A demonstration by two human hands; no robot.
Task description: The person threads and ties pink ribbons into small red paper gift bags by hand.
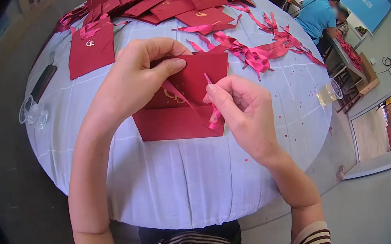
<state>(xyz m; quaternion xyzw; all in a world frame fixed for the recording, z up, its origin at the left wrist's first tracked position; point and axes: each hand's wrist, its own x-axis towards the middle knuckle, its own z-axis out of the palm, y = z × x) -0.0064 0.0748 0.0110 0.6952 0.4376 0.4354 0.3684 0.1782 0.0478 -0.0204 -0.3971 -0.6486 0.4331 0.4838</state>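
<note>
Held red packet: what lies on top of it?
A pink ribbon crosses the packet. The left hand covers its upper left, the right hand part of its right side; areas beneath are hidden.

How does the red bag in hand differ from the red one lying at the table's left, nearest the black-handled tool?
Handling: the held bag is gripped by the left hand; the left-side bag lies untouched.
Ribbon: the held bag's ribbon is pinched by the right hand; the left-side bag's lies loose near its top.
Emblem: partly covered on the held bag, visible on the left-side bag.
Shared: dark red, gold emblem.
</note>
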